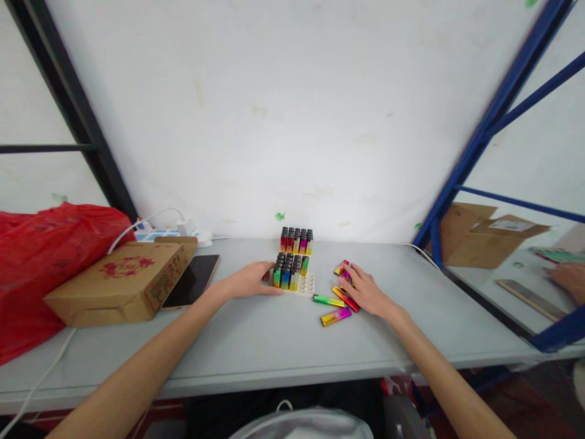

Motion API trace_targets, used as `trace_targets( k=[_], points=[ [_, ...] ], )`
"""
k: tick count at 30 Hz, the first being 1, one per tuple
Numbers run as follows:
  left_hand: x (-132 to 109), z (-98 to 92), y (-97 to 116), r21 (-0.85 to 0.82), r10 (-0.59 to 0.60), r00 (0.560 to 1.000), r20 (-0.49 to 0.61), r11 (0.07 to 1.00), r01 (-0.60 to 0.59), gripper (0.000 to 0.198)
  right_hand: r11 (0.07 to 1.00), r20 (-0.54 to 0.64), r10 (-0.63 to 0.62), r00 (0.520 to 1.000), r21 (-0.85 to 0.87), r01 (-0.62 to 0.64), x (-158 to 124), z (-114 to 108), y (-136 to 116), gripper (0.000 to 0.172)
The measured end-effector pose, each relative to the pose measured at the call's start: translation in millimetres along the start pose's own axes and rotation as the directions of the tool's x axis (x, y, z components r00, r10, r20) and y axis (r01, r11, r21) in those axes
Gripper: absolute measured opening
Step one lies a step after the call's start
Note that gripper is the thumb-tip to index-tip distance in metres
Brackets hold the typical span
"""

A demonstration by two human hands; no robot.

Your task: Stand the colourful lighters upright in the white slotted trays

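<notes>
My left hand (251, 279) curves around the left side of a white holder (306, 285), thumb at its front corner and fingers behind. Lighters with black tops (286, 271) stand upright in its left columns, and a single green lighter (304, 265) stands at its back right. Bare slots show on the holder's right side. My right hand (364, 291) reaches over loose lighters, fingers stretched and apart, touching a pink one (346, 275) partly hidden beneath them. Near it lie a red-yellow lighter (346, 299), a green lighter (329, 300) and a yellow-purple lighter (336, 316).
Behind the holder stands another block of upright lighters (297, 241). At left are a cardboard box (119, 277), a dark phone or tablet (194, 280), a red bag (59, 250) and a power strip (196, 235). A blue frame (475, 146) borders the right; beyond it shows another person's hand (569, 280).
</notes>
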State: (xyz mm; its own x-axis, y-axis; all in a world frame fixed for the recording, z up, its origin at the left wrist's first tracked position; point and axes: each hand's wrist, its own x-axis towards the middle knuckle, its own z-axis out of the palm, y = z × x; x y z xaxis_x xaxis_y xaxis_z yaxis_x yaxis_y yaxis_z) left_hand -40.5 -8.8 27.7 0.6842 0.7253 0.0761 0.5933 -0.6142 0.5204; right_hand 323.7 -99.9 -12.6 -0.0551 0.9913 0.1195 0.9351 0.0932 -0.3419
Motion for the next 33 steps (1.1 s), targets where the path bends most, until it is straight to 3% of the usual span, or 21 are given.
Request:
trace_targets(
  k=[4, 9, 16, 19, 22, 27, 30, 33],
  points=[
    [-0.9, 0.0, 0.4, 0.015, -0.009, 1.0, 0.006, 1.0, 0.009, 0.063, 0.991, -0.061, -0.114, 0.992, 0.063, 0.118, -21.4, 0.0, -17.4, 0.072],
    [-0.5, 0.0, 0.7, 0.011, -0.005, 1.0, 0.013, 1.0, 0.004, 0.06, 0.992, -0.088, -0.115, 0.989, -0.062, 0.11, -37.9, 16.8, -38.9, 0.076],
    [-1.0, -0.4, 0.6, 0.014, -0.012, 1.0, 0.014, 1.0, 0.012, 0.063, 0.996, -0.093, 0.052, 0.994, -0.062, -0.058, -3.8, 31.1, -43.5, 0.071],
    [-0.7, -0.3, 0.3, -0.002, -0.013, 1.0, 0.014, 1.0, 0.013, 0.065, 0.996, -0.176, 0.091, 0.98, -0.007, -0.093, 8.3, 19.9, -29.8, 0.061],
    [-0.5, -0.5, 1.1, -0.003, -0.028, 0.999, 0.017, 1.0, 0.028, 0.065, 0.997, -0.245, 0.07, 0.967, 0.005, -0.071, 19.9, -5.3, -10.2, 0.05],
    [-1.5, -1.3, 2.9, 0.005, -0.022, 1.0, 0.015, 1.0, 0.022, 0.063, 0.969, -0.185, 0.119, 0.976, -0.191, -0.154, 40.7, -39.5, 0.5, 0.034],
    [-2.1, -1.4, 2.9, -0.011, -0.004, 1.0, 0.016, 1.0, 0.004, 0.064, 0.918, -0.118, 0.163, 0.98, -0.346, -0.194, 54.8, -39.2, -11.4, 0.037],
    [-1.9, -0.8, 1.9, 0.014, 0.002, 1.0, 0.012, 1.0, -0.002, 0.065, 0.9, 0.022, 0.228, 0.973, -0.386, -0.202, 71.5, -32.6, -23.6, 0.045]
  ],
)
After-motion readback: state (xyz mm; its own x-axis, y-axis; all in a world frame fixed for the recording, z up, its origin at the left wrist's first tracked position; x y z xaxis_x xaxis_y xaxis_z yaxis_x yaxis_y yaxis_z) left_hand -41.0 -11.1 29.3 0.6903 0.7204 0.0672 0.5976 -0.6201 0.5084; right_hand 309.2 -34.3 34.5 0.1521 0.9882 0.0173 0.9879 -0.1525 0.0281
